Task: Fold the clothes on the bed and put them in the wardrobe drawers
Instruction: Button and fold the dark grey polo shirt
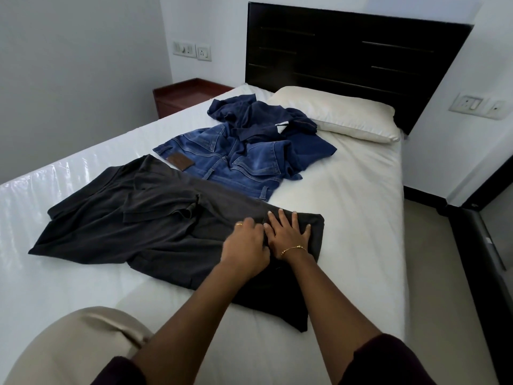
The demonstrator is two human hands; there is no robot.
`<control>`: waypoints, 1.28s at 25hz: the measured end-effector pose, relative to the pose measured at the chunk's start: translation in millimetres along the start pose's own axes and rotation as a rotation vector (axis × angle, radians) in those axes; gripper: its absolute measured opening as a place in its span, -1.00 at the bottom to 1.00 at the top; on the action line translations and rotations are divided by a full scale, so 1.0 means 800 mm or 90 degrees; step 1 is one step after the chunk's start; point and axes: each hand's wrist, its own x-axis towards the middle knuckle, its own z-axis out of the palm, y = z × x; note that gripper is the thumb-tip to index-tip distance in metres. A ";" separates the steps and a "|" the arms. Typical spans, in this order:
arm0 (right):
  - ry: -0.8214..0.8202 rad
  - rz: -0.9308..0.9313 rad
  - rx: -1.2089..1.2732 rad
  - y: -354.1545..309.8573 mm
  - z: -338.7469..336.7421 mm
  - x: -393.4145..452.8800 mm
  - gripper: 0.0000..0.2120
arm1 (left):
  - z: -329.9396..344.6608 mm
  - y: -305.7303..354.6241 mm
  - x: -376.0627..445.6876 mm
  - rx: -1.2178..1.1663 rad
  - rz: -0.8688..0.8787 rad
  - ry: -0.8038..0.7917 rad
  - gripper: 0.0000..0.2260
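Beige-trousered knee [75,348] sat closest to the camera, bottom left, with both forearms reaching out over the bed [347,218]. Bed was white-sheeted, with a dark headboard [347,51] behind it and a cream pillow [341,115] up top. Big dark grey shirt [125,223] lay spread across the middle, one end folded over by the hands. Past it were blue jeans [222,159], partly under a crumpled navy shirt [263,118] near the pillow. Right hand [288,232] was pressed flat on the folded grey bit, fingers straight and spread. Left hand [247,245] sat just beside it on the cloth, fingers bent down; couldn't tell if it was pinching anything. Red nightstand [183,95] off to the left.
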 end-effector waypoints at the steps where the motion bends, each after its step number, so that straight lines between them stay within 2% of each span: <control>1: 0.058 0.038 0.014 0.005 -0.004 -0.002 -0.53 | 0.009 0.009 -0.002 0.000 0.070 -0.002 -0.71; 3: 0.201 0.168 0.033 0.023 -0.012 -0.010 -0.58 | 0.029 0.033 -0.015 0.021 0.188 -0.034 -0.71; 4: 0.237 0.230 0.056 0.037 -0.017 -0.014 -0.60 | 0.040 0.048 -0.022 0.034 0.222 -0.049 -0.66; 6: 0.222 0.283 0.152 0.062 -0.026 -0.016 -0.55 | 0.059 0.074 -0.037 0.085 0.230 -0.104 -0.44; 8: 0.179 0.244 0.218 0.077 -0.026 -0.012 -0.45 | 0.075 0.093 -0.046 0.105 0.163 -0.152 -0.26; 9: 0.168 0.220 0.228 0.080 -0.025 -0.009 -0.45 | 0.082 0.098 -0.048 0.105 0.128 -0.154 -0.26; 13: 0.194 0.197 0.250 0.091 -0.025 -0.010 -0.58 | 0.096 0.102 -0.045 0.125 0.059 -0.142 -0.54; 16: 0.234 0.194 0.370 0.100 -0.033 -0.019 -0.63 | 0.086 0.111 -0.046 0.096 0.015 -0.157 -0.63; 18: 0.288 0.228 0.451 0.107 -0.039 -0.023 -0.69 | 0.073 0.119 -0.047 -0.017 0.006 -0.133 -0.74; 20: 0.357 0.311 0.513 0.115 -0.056 -0.024 -0.74 | 0.061 0.128 -0.049 -0.206 0.017 -0.107 -0.94; 23: 0.454 0.382 0.591 0.125 -0.096 -0.030 -0.73 | 0.046 0.139 -0.048 -0.485 0.010 -0.148 -0.74; 26: 0.500 0.352 0.604 0.111 -0.130 -0.035 -0.74 | 0.025 0.146 -0.049 -0.767 -0.116 -0.190 -0.82; 28: 0.469 0.284 0.603 0.084 -0.135 -0.026 -0.73 | 0.008 0.128 -0.044 -0.906 -0.248 -0.239 -0.85; 30: 0.391 0.206 0.612 0.045 -0.118 -0.008 -0.73 | -0.010 0.091 -0.034 -0.876 -0.321 -0.229 -0.86; 32: 0.283 0.147 0.595 0.006 -0.091 0.011 -0.76 | -0.027 0.051 -0.027 -0.733 -0.338 -0.189 -0.82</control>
